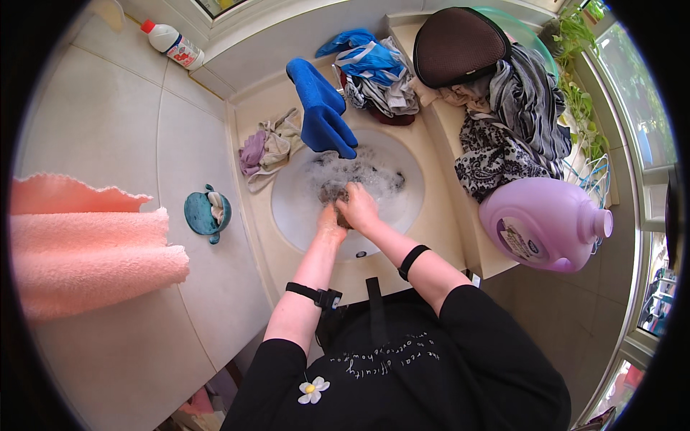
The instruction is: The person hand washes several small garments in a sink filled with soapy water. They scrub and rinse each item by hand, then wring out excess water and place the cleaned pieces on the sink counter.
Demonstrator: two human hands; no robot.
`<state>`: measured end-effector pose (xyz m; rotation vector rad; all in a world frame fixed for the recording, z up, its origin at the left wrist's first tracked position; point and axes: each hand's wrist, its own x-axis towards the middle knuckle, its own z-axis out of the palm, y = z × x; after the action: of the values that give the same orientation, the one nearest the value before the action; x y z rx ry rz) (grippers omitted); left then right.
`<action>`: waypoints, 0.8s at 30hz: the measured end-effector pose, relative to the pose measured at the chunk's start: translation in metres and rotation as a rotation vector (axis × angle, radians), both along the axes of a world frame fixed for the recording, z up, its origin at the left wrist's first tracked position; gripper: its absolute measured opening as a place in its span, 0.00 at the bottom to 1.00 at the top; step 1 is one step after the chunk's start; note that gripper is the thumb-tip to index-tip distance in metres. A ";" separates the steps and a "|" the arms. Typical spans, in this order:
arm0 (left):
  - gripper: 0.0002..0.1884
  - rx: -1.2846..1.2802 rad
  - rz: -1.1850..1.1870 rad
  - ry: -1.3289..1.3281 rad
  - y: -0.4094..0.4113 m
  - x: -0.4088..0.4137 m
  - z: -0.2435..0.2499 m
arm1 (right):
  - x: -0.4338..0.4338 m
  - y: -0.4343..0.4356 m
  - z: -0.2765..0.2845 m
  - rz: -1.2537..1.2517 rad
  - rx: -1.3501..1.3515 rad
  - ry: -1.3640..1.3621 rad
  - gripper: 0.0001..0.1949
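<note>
Both of my hands are together over a white oval washbasin (396, 229) that holds sudsy water (372, 169). A wet dark cloth (333, 191) is bunched between them. My left hand (330, 220) grips it from below, its fingers partly hidden by cloth and foam. My right hand (359, 206) is closed on the same cloth, slightly higher and to the right. More dark fabric (398, 180) shows through the foam at the basin's right side. A blue cloth cover (321, 110) hangs over the basin's back edge, probably draped on the tap.
Pale and lilac rags (269, 145) lie left of the basin. Behind it sits a clothes pile (380, 81). On the raised ledge are patterned clothes (501, 151), a brown mesh cushion (461, 46) and a large purple detergent jug (539, 223). A pink towel (97, 253) hangs at left.
</note>
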<state>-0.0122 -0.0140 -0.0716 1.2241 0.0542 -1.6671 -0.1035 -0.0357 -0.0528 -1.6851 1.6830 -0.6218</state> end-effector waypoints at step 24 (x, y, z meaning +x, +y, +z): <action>0.18 0.036 0.033 0.060 0.004 0.015 -0.019 | 0.005 -0.003 0.016 0.094 0.053 0.010 0.16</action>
<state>0.0025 -0.0102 -0.0909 1.1935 0.1410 -1.6805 -0.0984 -0.0386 -0.0364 -1.7208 1.6028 -0.5208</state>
